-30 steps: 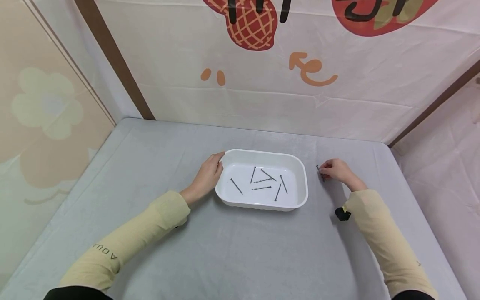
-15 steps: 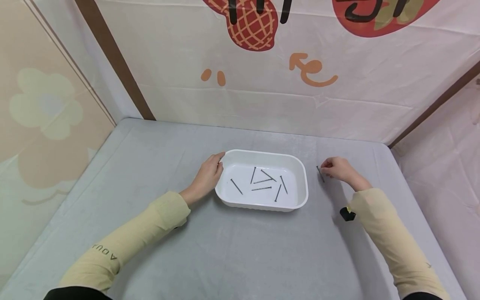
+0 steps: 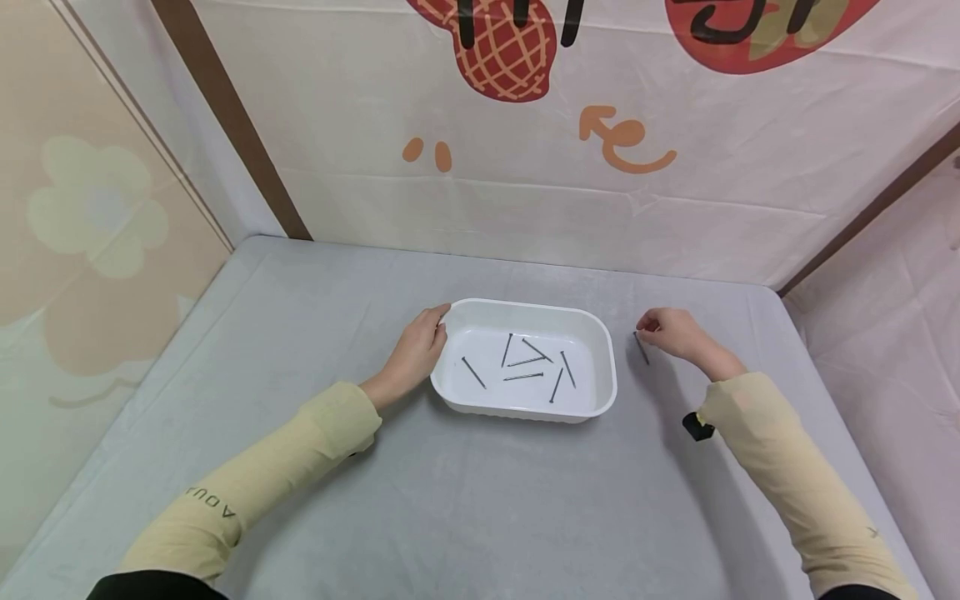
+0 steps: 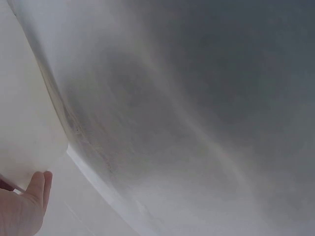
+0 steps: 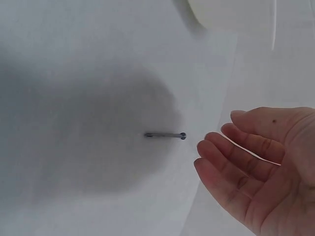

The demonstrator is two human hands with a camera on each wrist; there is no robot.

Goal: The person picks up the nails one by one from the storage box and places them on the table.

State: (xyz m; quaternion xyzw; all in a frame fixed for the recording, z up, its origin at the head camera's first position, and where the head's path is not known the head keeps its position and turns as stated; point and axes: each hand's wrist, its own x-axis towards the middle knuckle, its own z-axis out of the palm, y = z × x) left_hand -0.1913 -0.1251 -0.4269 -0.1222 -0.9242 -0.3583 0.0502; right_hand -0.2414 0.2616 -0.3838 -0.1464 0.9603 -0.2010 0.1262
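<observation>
Left of centre in the head view, my left hand (image 3: 408,354) grips the left end of a white plastic tray (image 3: 528,412), thumb at its rim. The left wrist view shows that hand (image 4: 22,211) with its fingers against the tray's outer wall (image 4: 29,98). Several grey nails (image 3: 473,373) lie scattered on the tray's floor. One more nail (image 3: 642,350) lies on the cloth to the right of the tray. My right hand (image 3: 678,336) hovers at the head end of this nail (image 5: 165,135), holding nothing. Its fingers are loosely bent, thumb apart from them.
A pale grey cloth (image 3: 480,517) covers the table. Behind it hangs a printed white curtain (image 3: 337,125), with further curtains at both sides. A small black device (image 3: 697,426) hangs below my right wrist.
My right hand has drawn back from the single nail, up and slightly away, baring more of it. That nail stays where it was. The left hand and the tray have not moved.
</observation>
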